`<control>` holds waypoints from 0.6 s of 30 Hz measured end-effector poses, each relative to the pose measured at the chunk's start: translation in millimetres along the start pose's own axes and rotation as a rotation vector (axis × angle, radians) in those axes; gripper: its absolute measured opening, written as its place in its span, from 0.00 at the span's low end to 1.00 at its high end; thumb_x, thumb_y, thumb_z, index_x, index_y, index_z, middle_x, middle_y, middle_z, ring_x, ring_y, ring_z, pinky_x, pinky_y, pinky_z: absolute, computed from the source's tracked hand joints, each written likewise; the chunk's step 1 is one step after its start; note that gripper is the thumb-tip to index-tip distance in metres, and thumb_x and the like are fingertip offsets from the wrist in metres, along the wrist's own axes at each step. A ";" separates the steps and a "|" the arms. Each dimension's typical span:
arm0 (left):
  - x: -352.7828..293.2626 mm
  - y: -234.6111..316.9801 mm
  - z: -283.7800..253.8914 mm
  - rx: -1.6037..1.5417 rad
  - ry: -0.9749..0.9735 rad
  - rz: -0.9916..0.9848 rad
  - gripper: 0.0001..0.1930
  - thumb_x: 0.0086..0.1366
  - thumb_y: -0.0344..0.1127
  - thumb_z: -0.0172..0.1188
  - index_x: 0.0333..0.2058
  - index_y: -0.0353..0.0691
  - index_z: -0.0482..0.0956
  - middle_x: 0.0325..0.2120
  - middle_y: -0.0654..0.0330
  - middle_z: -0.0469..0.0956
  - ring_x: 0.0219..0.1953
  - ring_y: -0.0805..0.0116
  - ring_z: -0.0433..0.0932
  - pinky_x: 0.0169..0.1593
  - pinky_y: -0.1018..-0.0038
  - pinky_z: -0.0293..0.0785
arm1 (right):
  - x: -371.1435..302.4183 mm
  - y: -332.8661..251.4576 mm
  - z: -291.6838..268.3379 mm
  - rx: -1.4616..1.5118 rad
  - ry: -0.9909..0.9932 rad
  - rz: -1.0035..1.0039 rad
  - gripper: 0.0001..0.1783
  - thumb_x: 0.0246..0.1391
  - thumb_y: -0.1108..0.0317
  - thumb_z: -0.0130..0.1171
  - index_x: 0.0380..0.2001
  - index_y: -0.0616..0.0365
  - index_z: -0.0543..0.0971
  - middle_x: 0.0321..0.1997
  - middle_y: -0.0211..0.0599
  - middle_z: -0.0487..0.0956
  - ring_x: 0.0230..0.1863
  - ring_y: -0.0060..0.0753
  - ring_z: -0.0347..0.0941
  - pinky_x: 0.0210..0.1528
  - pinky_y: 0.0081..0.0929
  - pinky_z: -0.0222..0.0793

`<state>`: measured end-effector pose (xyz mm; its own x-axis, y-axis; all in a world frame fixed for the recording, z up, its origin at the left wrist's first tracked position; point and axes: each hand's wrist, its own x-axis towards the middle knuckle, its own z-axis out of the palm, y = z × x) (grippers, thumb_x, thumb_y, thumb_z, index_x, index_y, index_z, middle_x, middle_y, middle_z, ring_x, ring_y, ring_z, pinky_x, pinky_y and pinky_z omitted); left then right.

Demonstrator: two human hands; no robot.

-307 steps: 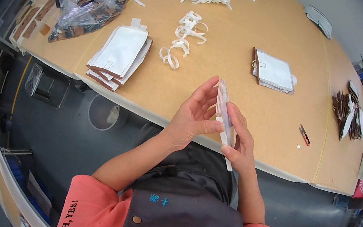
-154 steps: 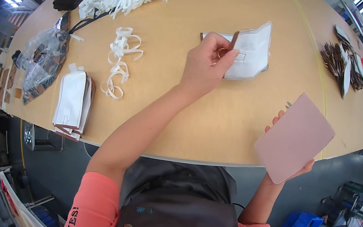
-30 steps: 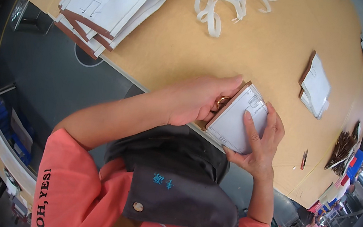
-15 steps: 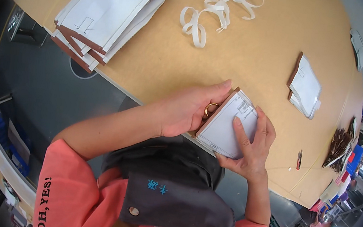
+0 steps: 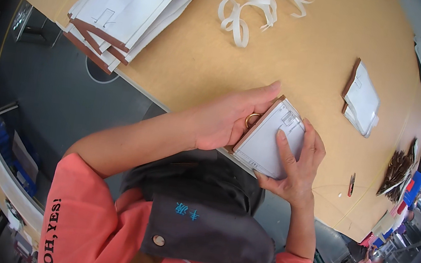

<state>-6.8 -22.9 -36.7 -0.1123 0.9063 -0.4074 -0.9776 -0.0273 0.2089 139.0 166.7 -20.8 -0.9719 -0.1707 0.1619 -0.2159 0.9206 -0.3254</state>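
Between my hands is a small stack of flat panels [image 5: 265,142] with a white, line-printed face and brown edges, held over the table's near edge. My left hand [image 5: 234,116] grips its left brown edge, thumb stretched along the top and the other fingers partly hidden underneath. A gold ring [image 5: 251,120] shows on that hand. From the right, my right hand [image 5: 297,165] grips the opposite side, with one digit lying on the white face and the other fingers at the edges. What lies under the top panel is hidden.
Larger white panels with brown edges [image 5: 132,2] are piled at the table's left. Curled white strips [image 5: 235,22] lie farther back. To the right are another small panel stack [image 5: 363,99], small red-handled snips [image 5: 351,184] and a dark brown bundle [image 5: 396,171]. The tan table [image 5: 187,69] has a curved right edge.
Both hands and the held stack have shifted slightly right and away from me in the view. The grip looks the same, and the whole scene has moved a little with the head.
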 end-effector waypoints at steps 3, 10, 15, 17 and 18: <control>1.3 0.1 -1.0 -0.003 -0.006 0.003 0.40 0.71 0.66 0.41 0.62 0.32 0.65 0.52 0.54 0.76 0.53 0.67 0.78 0.57 0.68 0.74 | -1.5 3.0 3.8 -0.004 -0.004 -0.006 0.47 0.25 0.51 0.76 0.58 0.45 0.78 0.68 0.62 0.62 0.60 0.59 0.61 0.60 0.47 0.59; 3.3 1.6 -4.6 -0.027 -0.064 -0.020 0.42 0.71 0.67 0.40 0.64 0.31 0.64 0.54 0.54 0.75 0.55 0.65 0.77 0.59 0.67 0.73 | -1.5 4.5 3.7 0.017 -0.003 -0.008 0.47 0.26 0.50 0.76 0.58 0.45 0.78 0.68 0.62 0.62 0.60 0.60 0.62 0.60 0.48 0.59; 3.5 1.9 -4.2 -0.037 -0.051 -0.025 0.42 0.71 0.68 0.39 0.64 0.32 0.64 0.55 0.54 0.75 0.55 0.64 0.77 0.59 0.67 0.73 | -1.8 3.6 4.1 0.024 -0.007 0.002 0.47 0.26 0.50 0.76 0.59 0.45 0.78 0.68 0.62 0.61 0.60 0.60 0.62 0.60 0.48 0.59; 4.1 1.6 -5.5 -0.042 -0.055 -0.031 0.42 0.71 0.68 0.39 0.64 0.32 0.64 0.55 0.54 0.75 0.55 0.64 0.77 0.59 0.67 0.73 | -2.1 4.0 5.0 0.026 -0.005 0.003 0.48 0.26 0.50 0.76 0.59 0.45 0.78 0.68 0.62 0.61 0.60 0.60 0.62 0.60 0.48 0.59; 4.3 1.4 -5.7 -0.047 -0.055 -0.035 0.42 0.70 0.68 0.39 0.64 0.32 0.64 0.55 0.54 0.75 0.55 0.64 0.77 0.59 0.67 0.73 | -2.2 3.7 4.8 0.023 -0.009 0.005 0.48 0.26 0.50 0.76 0.59 0.45 0.78 0.68 0.62 0.61 0.60 0.60 0.62 0.60 0.48 0.58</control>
<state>-9.7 -21.4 -43.3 -0.0690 0.9288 -0.3641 -0.9881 -0.0134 0.1531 139.9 168.8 -26.8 -0.9737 -0.1697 0.1523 -0.2135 0.9130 -0.3477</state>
